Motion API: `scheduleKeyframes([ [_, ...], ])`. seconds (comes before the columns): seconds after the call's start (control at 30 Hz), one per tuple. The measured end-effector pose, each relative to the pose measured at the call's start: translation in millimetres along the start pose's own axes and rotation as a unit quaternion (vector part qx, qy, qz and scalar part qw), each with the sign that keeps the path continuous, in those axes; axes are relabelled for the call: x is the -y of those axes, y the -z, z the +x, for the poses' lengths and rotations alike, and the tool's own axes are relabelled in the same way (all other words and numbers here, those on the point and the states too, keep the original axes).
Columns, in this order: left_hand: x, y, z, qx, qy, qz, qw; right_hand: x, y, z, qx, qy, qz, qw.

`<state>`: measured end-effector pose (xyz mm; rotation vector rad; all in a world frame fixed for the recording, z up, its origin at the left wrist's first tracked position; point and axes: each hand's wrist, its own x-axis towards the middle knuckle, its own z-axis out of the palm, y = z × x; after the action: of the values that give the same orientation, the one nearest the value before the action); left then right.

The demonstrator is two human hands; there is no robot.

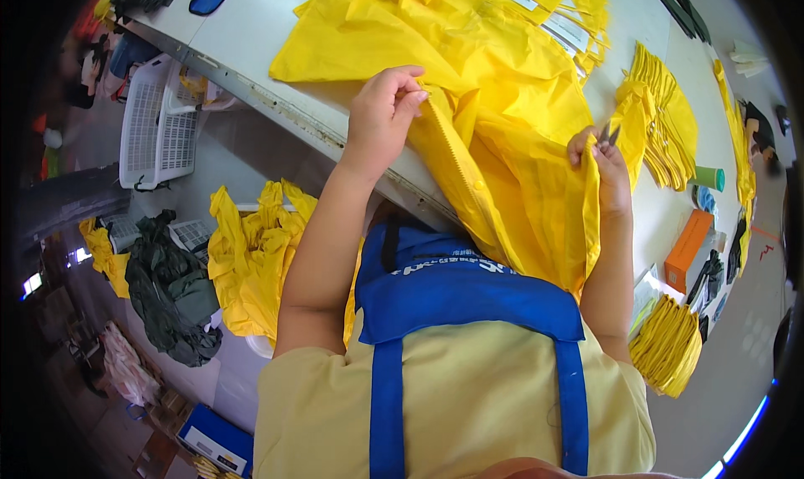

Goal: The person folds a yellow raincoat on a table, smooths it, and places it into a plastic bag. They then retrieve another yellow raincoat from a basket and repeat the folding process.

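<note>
A yellow raincoat [519, 102] of thin, shiny fabric is spread over the white table and hangs past its near edge toward my apron. Pinched between the thumb and fingers of my left hand [387, 115] is the top end of its zipper edge [452, 148]. That edge runs down toward my waist, with a round snap button on the strip beside it. My right hand [605, 173] is closed on another edge of the raincoat. Small metal blades, seemingly thread snips [611, 136], stick out from the same hand; their handles are hidden.
Stacked yellow pieces [666, 119] lie at the right, near a green thread spool [709, 177], an orange box [688, 249] and a folded yellow bundle [667, 345]. Left of the table are a white basket [144, 127], yellow garments [255, 253] and a dark green garment heap [172, 291].
</note>
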<state>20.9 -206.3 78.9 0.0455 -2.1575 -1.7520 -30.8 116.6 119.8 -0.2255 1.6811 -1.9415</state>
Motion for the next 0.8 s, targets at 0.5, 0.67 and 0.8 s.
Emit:
scheduleKeyframes([
  [0.5,-50.7,-11.3,-21.6,0.042,-0.204,0.088,0.974,39.6,-112.4,33.7,0.09,-0.034,-0.273,0.957],
  [0.67,-52.6,-11.2,-23.9,0.035,-0.224,0.086,0.97,46.3,-115.3,28.6,0.1,-0.059,-0.269,0.956],
  [0.8,-54.9,-14.2,-22.8,0.042,-0.233,0.073,0.969,45.1,-113.3,28.0,0.11,-0.072,-0.228,0.965],
])
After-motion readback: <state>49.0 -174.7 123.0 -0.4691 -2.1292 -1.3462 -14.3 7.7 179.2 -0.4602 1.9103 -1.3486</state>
